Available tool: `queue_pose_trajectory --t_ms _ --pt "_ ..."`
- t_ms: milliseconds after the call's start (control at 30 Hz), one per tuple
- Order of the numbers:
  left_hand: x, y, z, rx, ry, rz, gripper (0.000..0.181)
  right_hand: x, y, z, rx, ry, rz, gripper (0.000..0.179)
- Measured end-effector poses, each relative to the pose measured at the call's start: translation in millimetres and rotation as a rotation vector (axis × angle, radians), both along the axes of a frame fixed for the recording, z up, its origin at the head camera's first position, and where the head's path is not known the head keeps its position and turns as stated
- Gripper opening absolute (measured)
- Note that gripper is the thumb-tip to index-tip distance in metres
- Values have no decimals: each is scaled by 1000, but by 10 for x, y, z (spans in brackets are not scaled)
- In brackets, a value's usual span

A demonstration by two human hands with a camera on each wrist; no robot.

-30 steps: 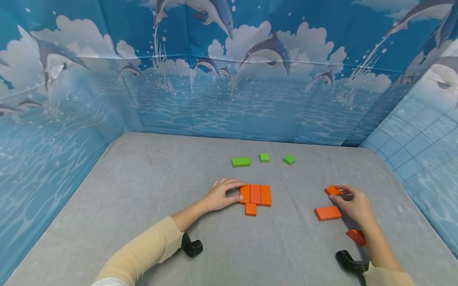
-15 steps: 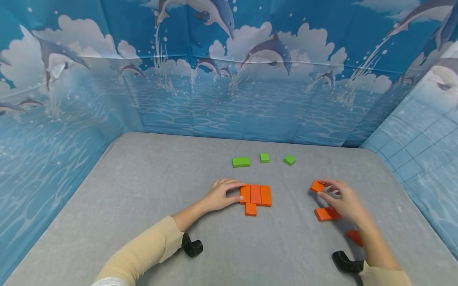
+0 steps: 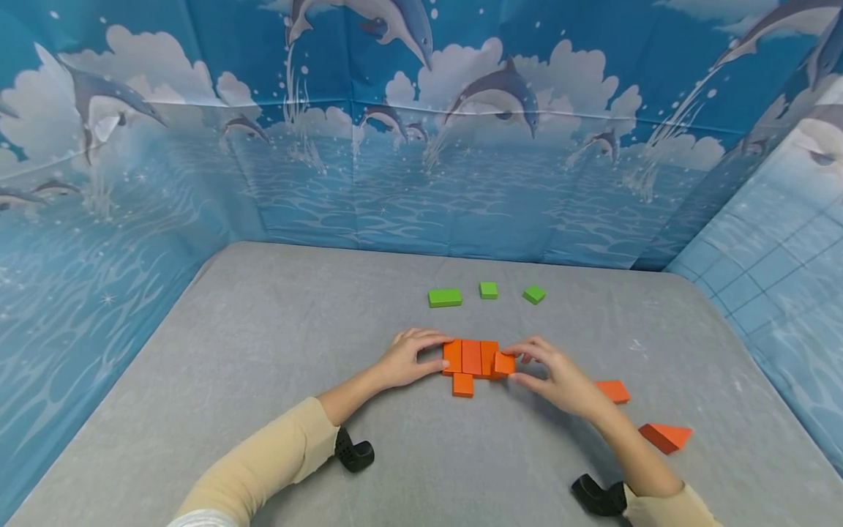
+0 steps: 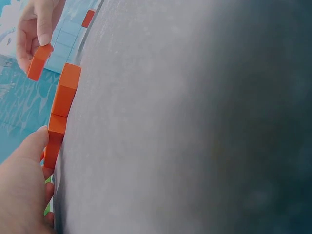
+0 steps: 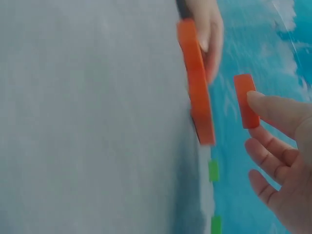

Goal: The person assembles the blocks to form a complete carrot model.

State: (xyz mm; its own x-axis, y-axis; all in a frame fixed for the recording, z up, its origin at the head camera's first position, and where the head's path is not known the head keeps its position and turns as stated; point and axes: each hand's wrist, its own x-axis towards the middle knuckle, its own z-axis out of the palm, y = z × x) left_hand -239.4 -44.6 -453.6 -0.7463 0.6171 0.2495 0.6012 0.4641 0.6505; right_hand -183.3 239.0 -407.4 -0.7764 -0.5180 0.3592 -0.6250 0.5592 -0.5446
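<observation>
Three orange rectangular blocks (image 3: 470,357) lie side by side on the grey cloth, with a small orange square block (image 3: 462,385) against their near side. My left hand (image 3: 410,360) grips the leftmost rectangular block (image 3: 451,357), thumb at its near end and fingertips at its far end. Between thumb and fingers, my right hand (image 3: 556,377) pinches another small orange square block (image 3: 504,364) over the right end of the row. The right wrist view shows this pinched block (image 5: 245,100) raised clear of the others.
Three green blocks, one long (image 3: 445,298) and two small, including a middle one (image 3: 488,290), lie behind the row. At right are an orange rectangular block (image 3: 613,391), partly behind the right arm, and an orange triangular block (image 3: 666,437). A dolphin-print curtain (image 3: 408,197) surrounds the table.
My right hand has lifted the small orange square block from the right side and carried it left to the row. My left hand stays where it was.
</observation>
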Motion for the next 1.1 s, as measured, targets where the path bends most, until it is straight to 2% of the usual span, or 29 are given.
queue_pose_trajectory --t_ms 167,367,700,933,1100 --pt "-4 -2 -3 3 1 -2 44 34 -150 -56 21 -77 86 36" --pt "-23 5 -30 -18 4 10 44 39 -200 -113 51 -128 111 34" --pt "-15 6 -19 -15 11 12 44 33 -227 -160 118 -96 90 33" --pt "-8 10 3 -23 13 17 44 44 -260 -166 130 -17 87 32" --pt "-11 15 -9 -25 9 20 44 47 -271 -183 132 7 76 32"
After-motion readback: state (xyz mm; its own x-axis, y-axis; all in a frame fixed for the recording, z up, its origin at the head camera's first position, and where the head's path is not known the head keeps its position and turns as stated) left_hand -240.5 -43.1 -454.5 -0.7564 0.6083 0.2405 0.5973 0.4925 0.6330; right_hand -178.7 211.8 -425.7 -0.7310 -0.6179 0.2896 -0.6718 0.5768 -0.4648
